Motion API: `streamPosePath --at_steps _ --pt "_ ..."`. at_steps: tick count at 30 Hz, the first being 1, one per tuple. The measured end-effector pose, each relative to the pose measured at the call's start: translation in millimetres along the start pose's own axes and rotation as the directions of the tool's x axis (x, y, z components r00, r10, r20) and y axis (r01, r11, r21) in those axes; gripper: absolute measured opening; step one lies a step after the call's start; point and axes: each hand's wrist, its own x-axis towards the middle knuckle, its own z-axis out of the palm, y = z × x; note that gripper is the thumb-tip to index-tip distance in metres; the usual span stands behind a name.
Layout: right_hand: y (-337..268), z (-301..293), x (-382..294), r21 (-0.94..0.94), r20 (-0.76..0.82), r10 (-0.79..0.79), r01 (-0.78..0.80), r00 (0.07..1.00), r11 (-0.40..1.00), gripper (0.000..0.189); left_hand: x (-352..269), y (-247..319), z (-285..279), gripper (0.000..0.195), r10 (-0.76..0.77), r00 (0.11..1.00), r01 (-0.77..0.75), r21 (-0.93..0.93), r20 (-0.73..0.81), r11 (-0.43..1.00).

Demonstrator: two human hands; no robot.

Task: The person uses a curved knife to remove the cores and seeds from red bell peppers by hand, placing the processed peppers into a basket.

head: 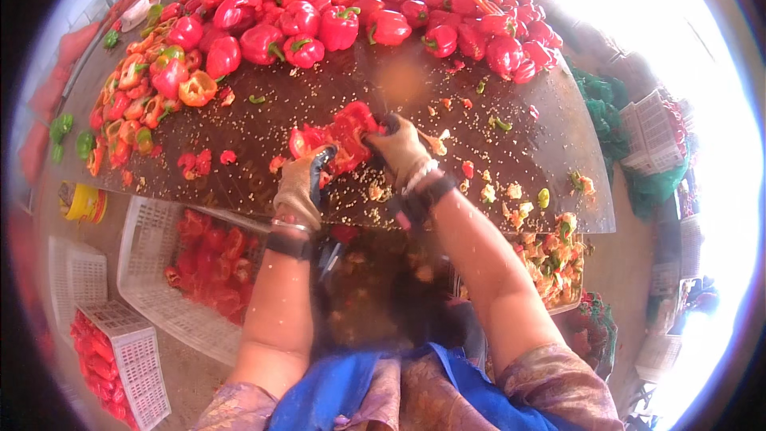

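Observation:
A split-open red bell pepper (pixel 344 137) is spread between my two gloved hands, its inner side partly showing, just over the brown tabletop (pixel 281 108). My left hand (pixel 302 182), in a tan glove with dark fingertips, grips the pepper's left and lower part. On the opposite side, my right hand (pixel 400 146) has its thumb and fingers on the pepper's right edge. Pale seeds lie scattered around both hands. Small red pepper pieces (pixel 195 164) rest to the left, and torn pale cores (pixel 440 142) are to the right.
Whole red bell peppers (pixel 299 18) are heaped at the table's far side. Cut pepper shells (pixel 128 108) pile up at left. Below the near edge, a white crate (pixel 149 263) holds red pepper pieces; a container of pepper cores (pixel 553 275) stands right. A yellow bucket (pixel 84 202) sits left.

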Motion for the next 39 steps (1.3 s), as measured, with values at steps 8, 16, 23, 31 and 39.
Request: streamPosePath --at_steps 8,16,23,31,39 --pt "-33 -24 -69 0.086 -0.064 -0.306 0.311 0.95 0.947 0.038 17 -32 -12 0.015 0.277 0.961 -0.276 -0.154 -0.02 0.949" --pt "-55 -69 -107 0.711 0.03 -0.106 0.054 0.994 0.701 0.028 -64 8 -147 0.015 0.298 0.924 -0.207 0.341 -0.239 0.917" --pt "-80 57 -105 0.198 0.168 -0.411 0.378 0.896 0.904 0.033 -89 -38 -338 0.029 0.503 0.748 0.007 0.763 -0.433 0.646" --pt "-44 -144 76 0.189 -0.487 -0.234 0.363 0.841 0.913 0.01 -55 21 -112 0.033 0.745 0.662 -0.494 0.702 -0.079 0.513" --pt "3 -316 177 -0.67 -0.476 -0.363 -0.063 0.801 0.739 0.054 -31 -12 13 0.026 0.531 0.838 -0.533 0.407 0.131 0.741"
